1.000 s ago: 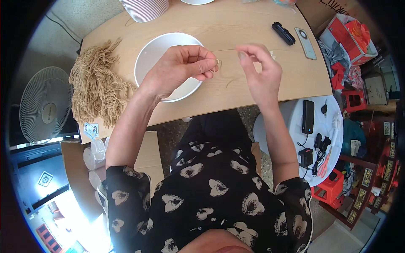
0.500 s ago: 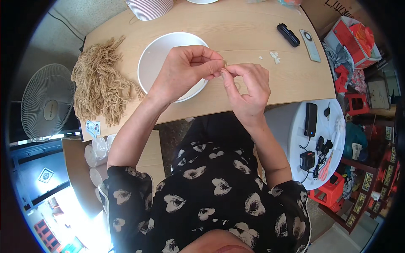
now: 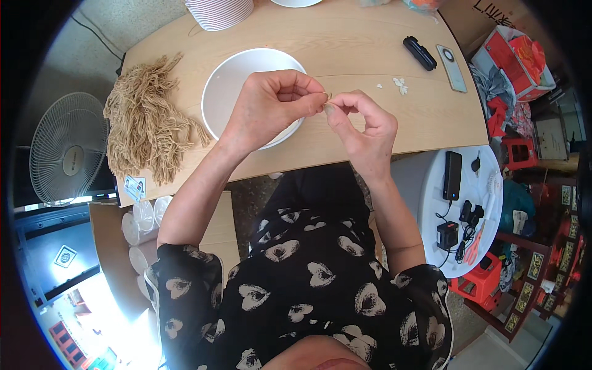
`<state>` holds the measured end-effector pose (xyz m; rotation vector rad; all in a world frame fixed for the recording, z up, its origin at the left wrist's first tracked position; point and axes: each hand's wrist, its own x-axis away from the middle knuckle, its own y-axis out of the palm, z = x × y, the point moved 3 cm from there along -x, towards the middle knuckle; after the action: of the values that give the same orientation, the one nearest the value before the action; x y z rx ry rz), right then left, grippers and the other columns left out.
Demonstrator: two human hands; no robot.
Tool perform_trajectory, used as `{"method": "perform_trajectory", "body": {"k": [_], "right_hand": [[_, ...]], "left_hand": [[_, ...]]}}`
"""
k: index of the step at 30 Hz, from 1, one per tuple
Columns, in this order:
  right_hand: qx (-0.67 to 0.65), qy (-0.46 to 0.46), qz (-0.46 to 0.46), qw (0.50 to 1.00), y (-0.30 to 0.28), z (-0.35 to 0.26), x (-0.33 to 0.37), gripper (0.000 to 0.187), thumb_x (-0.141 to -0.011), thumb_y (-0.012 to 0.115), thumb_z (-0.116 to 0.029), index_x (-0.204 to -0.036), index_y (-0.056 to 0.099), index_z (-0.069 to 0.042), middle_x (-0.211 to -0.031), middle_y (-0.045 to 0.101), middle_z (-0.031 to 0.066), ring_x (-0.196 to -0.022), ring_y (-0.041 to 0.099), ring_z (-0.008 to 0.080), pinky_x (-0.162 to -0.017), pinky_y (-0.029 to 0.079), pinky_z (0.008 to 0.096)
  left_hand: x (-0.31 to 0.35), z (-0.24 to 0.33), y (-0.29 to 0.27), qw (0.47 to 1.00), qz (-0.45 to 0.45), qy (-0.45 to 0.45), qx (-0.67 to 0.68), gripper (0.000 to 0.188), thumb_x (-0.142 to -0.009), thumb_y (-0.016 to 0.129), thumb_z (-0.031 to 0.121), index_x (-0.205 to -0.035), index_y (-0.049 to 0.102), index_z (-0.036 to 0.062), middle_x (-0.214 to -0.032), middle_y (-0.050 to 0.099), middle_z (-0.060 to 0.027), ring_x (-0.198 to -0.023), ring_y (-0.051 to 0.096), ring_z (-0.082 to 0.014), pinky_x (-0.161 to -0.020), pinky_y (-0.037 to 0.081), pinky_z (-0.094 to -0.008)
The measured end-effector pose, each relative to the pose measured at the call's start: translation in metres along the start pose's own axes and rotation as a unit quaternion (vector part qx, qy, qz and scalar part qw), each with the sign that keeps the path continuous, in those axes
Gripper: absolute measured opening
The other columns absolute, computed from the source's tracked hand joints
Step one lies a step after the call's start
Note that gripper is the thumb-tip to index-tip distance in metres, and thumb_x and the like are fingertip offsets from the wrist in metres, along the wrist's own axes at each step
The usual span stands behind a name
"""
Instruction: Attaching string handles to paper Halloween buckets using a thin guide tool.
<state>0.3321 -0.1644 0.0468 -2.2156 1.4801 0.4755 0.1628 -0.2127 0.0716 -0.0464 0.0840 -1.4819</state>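
Note:
My left hand (image 3: 271, 108) is over the right part of a white bowl (image 3: 216, 86), its thumb and forefinger pinched together. Just right of the bowl, my right hand (image 3: 367, 132) pinches at the same spot, the two sets of fingertips almost touching. A tiny thin dark bit shows between them, too small to name. Left of the bowl lies a heap of tan yarn strands (image 3: 148, 117), which neither hand touches. A few small white scraps (image 3: 401, 86) rest on the table beyond my right hand.
On the wooden table (image 3: 345, 37) are a black case (image 3: 420, 53), a phone (image 3: 452, 68) and stacked striped bowls (image 3: 220, 12). A fan (image 3: 68, 148) stands left. At right a white round stool (image 3: 431, 253) holds chargers and pink scissors. A carton with clear tubs (image 3: 143, 216) is below left.
My right hand has shifted slightly right, its thumb bending differently at the pinch. My left hand stays nearly in place, with its fingertips a touch lower.

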Motion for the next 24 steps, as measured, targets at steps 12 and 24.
{"method": "perform_trajectory", "body": {"k": [12,24], "right_hand": [[-0.038,0.022,-0.016,0.999,0.0,0.005,-0.001,0.005,-0.086,0.073,0.002,-0.09,0.072,0.002,-0.083,0.071,0.0037,-0.076,0.062,0.0093,-0.074,0.051,0.0248],[-0.1,0.103,-0.032,0.989,-0.004,0.02,-0.002,0.007,-0.087,0.074,-0.003,-0.092,0.073,0.001,-0.085,0.072,0.0013,-0.078,0.062,0.0067,-0.075,0.051,0.0243]], "left_hand": [[0.001,-0.003,-0.001,1.0,0.019,-0.003,-0.006,0.014,-0.089,0.073,0.003,-0.1,0.072,-0.0061,-0.092,0.074,-0.0085,-0.087,0.072,-0.0124,-0.079,0.059,-0.0244],[0.003,-0.003,0.007,0.996,0.032,0.052,-0.059,0.012,-0.088,0.072,0.002,-0.097,0.073,-0.005,-0.088,0.075,-0.0061,-0.083,0.072,-0.0111,-0.075,0.059,-0.0238]]}}
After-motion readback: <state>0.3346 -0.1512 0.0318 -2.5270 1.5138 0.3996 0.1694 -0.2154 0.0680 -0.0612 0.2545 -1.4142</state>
